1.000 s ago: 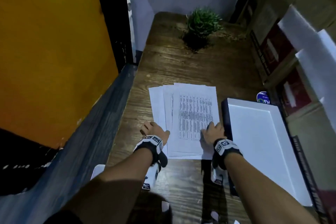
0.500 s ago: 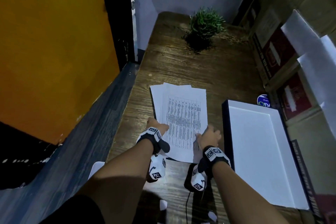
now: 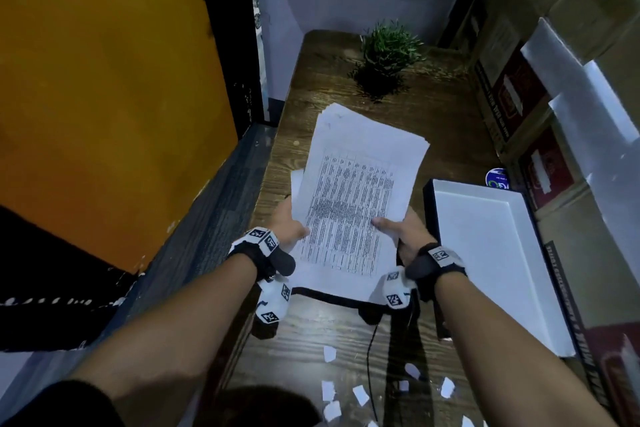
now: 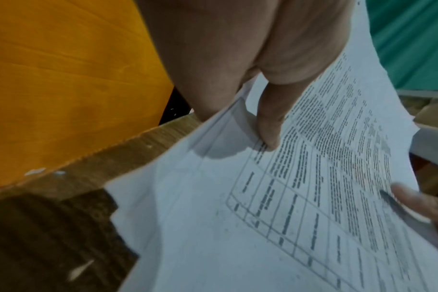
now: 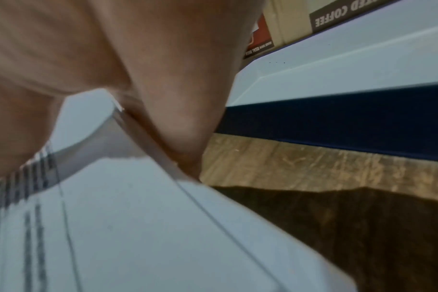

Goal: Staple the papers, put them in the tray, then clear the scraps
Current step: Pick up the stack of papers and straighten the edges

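Observation:
A stack of white printed papers point(image 3: 353, 198) is lifted off the wooden desk point(image 3: 346, 340), tilted away from me. My left hand point(image 3: 289, 225) grips its left edge, thumb on top point(image 4: 268, 126) over the table print. My right hand point(image 3: 403, 230) grips the right edge, thumb lying on the top sheet; in the right wrist view the papers point(image 5: 138, 227) sit pinched under that hand. The white tray point(image 3: 491, 253) with a dark blue rim point(image 5: 338, 122) lies on the desk just right of the papers. Several white paper scraps point(image 3: 332, 392) are scattered on the near desk. No stapler shows.
A small green plant point(image 3: 388, 52) stands at the far end of the desk. Cardboard boxes point(image 3: 519, 97) line the right side, an orange wall point(image 3: 104, 80) the left. A round blue sticker-like object point(image 3: 497, 178) lies behind the tray. A black cable point(image 3: 370, 374) runs across the near desk.
The fanned sheets were pushed together into one stack and both hands lifted it off the desk, tilting it up toward me.

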`<state>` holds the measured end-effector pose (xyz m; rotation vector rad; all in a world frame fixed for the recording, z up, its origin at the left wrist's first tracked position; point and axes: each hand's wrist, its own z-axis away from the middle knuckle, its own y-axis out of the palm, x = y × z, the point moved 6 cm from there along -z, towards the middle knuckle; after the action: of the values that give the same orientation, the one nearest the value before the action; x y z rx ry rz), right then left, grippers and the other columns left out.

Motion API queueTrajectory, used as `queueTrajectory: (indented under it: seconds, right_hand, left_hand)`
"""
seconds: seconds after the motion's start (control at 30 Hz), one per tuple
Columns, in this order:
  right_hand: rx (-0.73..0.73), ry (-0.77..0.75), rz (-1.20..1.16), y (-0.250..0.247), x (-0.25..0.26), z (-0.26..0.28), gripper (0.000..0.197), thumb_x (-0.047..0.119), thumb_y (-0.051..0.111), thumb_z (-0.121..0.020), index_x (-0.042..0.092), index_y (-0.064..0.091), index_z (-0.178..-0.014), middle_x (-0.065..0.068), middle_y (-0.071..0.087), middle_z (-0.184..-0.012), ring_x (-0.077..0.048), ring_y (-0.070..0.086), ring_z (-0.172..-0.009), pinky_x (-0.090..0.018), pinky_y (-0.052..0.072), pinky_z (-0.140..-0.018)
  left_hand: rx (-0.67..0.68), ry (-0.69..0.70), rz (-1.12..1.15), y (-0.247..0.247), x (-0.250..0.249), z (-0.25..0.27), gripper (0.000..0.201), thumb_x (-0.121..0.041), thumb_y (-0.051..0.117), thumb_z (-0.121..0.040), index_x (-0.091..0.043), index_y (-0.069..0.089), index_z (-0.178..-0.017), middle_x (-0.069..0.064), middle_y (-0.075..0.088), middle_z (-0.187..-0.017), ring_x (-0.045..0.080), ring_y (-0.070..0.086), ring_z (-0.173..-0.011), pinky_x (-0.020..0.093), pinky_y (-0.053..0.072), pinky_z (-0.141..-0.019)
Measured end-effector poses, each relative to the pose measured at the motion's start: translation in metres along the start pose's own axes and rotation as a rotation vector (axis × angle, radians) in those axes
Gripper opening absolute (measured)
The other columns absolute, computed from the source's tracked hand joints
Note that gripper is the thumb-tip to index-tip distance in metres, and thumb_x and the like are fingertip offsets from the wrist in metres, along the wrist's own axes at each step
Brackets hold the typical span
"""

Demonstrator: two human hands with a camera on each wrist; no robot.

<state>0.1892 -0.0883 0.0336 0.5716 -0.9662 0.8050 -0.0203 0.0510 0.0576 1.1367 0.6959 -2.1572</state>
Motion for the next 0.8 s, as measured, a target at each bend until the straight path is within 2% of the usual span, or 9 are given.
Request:
queueTrajectory:
  seconds: [0.1, 0.2, 0.27, 0.33, 0.47, 0.57, 0.67, 0.73, 0.8]
  right_hand:
    - [0.027, -0.116, -0.108, 0.021, 0.029, 0.024, 0.066, 0.022, 0.091, -0.05, 0.019, 0.065, -0.11, -0.003, 0.069, -0.117, -0.022, 0.063, -0.112, -0.05, 0.043, -0.105]
    - [-0.018, -0.169, -0.097, 0.035, 0.037, 0.054, 0.057, 0.021, 0.089, -0.055, 0.014, 0.068, -0.107, -0.009, 0.069, -0.117, -0.029, 0.063, -0.113, -0.051, 0.044, -0.103]
    - [-0.004, -0.136, -0.078, 0.043, 0.033, 0.071, 0.055, 0.005, 0.082, -0.065, 0.009, 0.064, -0.116, -0.012, 0.069, -0.117, -0.03, 0.062, -0.113, -0.045, 0.049, -0.097]
    - [-0.014, -0.132, 0.093, 0.049, 0.034, 0.084, 0.046, -0.003, 0.076, -0.071, 0.01, 0.064, -0.114, -0.01, 0.072, -0.11, -0.029, 0.066, -0.107, -0.043, 0.053, -0.09]
    - [-0.115, -0.225, 0.241, 0.058, 0.044, 0.105, 0.035, -0.001, 0.077, -0.071, 0.015, 0.066, -0.1, -0.008, 0.071, -0.109, -0.016, 0.07, -0.093, -0.037, 0.055, -0.09]
    - [-0.174, -0.326, 0.161, 0.064, 0.05, 0.122, 0.035, -0.007, 0.072, -0.074, 0.009, 0.064, -0.104, -0.003, 0.07, -0.099, -0.002, 0.069, -0.082, -0.019, 0.055, -0.076]
    - [-0.232, -0.399, 0.13, 0.065, 0.044, 0.133, 0.031, -0.005, 0.071, -0.074, 0.006, 0.064, -0.103, -0.017, 0.069, -0.101, -0.024, 0.067, -0.095, -0.035, 0.057, -0.082]
    - [-0.257, -0.391, 0.102, 0.062, 0.037, 0.134, 0.031, -0.008, 0.07, -0.074, 0.006, 0.064, -0.102, -0.014, 0.069, -0.099, -0.024, 0.067, -0.093, -0.036, 0.056, -0.084]
    - [-0.213, -0.352, 0.087, 0.062, 0.03, 0.132, 0.03, -0.009, 0.071, -0.073, 0.003, 0.065, -0.099, -0.007, 0.07, -0.093, -0.017, 0.068, -0.086, -0.033, 0.055, -0.081]
  left_hand:
    - [-0.018, 0.071, -0.092, -0.021, -0.017, 0.033, 0.054, 0.01, 0.069, -0.072, -0.006, 0.053, -0.122, 0.012, 0.065, -0.117, 0.029, 0.06, -0.111, 0.043, 0.05, -0.095]
    - [0.136, 0.11, 0.185, -0.034, -0.034, 0.068, 0.046, -0.006, 0.079, -0.067, -0.013, 0.061, -0.108, 0.006, 0.07, -0.107, 0.025, 0.066, -0.1, 0.04, 0.056, -0.086]
    - [0.146, 0.144, 0.337, -0.048, -0.04, 0.077, 0.063, -0.023, 0.083, -0.064, -0.018, 0.058, -0.122, 0.008, 0.067, -0.122, 0.028, 0.063, -0.113, 0.046, 0.051, -0.096]
    - [0.073, 0.186, 0.276, -0.059, -0.041, 0.083, 0.063, -0.028, 0.076, -0.07, -0.023, 0.054, -0.128, 0.007, 0.061, -0.133, 0.028, 0.057, -0.122, 0.053, 0.042, -0.106]
    - [-0.073, 0.314, 0.121, -0.064, -0.045, 0.099, 0.037, -0.022, 0.065, -0.077, -0.041, 0.06, -0.109, 0.002, 0.065, -0.127, 0.026, 0.06, -0.117, 0.055, 0.045, -0.102]
    - [-0.202, 0.347, 0.199, -0.065, -0.048, 0.115, 0.024, -0.018, 0.064, -0.08, -0.031, 0.064, -0.1, 0.008, 0.069, -0.117, 0.027, 0.065, -0.109, 0.053, 0.049, -0.098]
    - [-0.251, 0.343, 0.365, -0.063, -0.051, 0.128, 0.017, -0.007, 0.067, -0.075, -0.019, 0.067, -0.086, 0.011, 0.071, -0.1, 0.032, 0.067, -0.103, 0.054, 0.05, -0.096]
    - [-0.264, 0.375, 0.358, -0.065, -0.052, 0.13, 0.017, -0.004, 0.068, -0.068, -0.021, 0.071, -0.07, 0.002, 0.073, -0.081, 0.024, 0.07, -0.087, 0.049, 0.053, -0.093]
    - [-0.226, 0.381, 0.328, -0.064, -0.05, 0.131, 0.02, -0.003, 0.071, -0.066, -0.023, 0.071, -0.071, -0.004, 0.074, -0.079, 0.015, 0.07, -0.082, 0.043, 0.054, -0.091]
